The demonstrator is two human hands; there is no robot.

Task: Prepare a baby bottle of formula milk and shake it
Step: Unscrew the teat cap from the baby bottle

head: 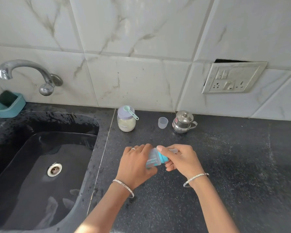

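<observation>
Two hands meet over a dark speckled counter (225, 165), sharing one small baby bottle (151, 159). The left hand (136, 163) has its fingers curled round the bottle's body from above, with a ring on one finger. The right hand (181, 158) wraps round the top end, its thumb lying over the teal collar (163, 158) and its fingers closed round the clear cap (174, 150). Each wrist wears a thin silver bangle.

The bottle lies tipped almost on its side between the hands, at the front middle of the counter. Its base points to the person's left and its cap to the right. I cannot tell whether it touches the surface. Its body is clear plastic with a pale blue tint, and the printed markings on its side are too small to read.

Further back, near the wall, stands a glass jar (126, 122) of off-white powder with a lilac lid. A mint-green scoop (131, 111) rests across that lid. The jar's faint label cannot be made out. To its right stand a small clear cup (163, 122) and a lidded steel pot (183, 122) with a red sticker, its writing illegible.

Left of the counter is a wet black sink (23, 165). A chrome tap (29, 71) curves out of the white marble-look tiles (141, 31) above it. A teal holder (8, 106) with a dark sponge sits at the sink's back corner. On the wall to the right is a grimy switch and socket plate (233, 78).
</observation>
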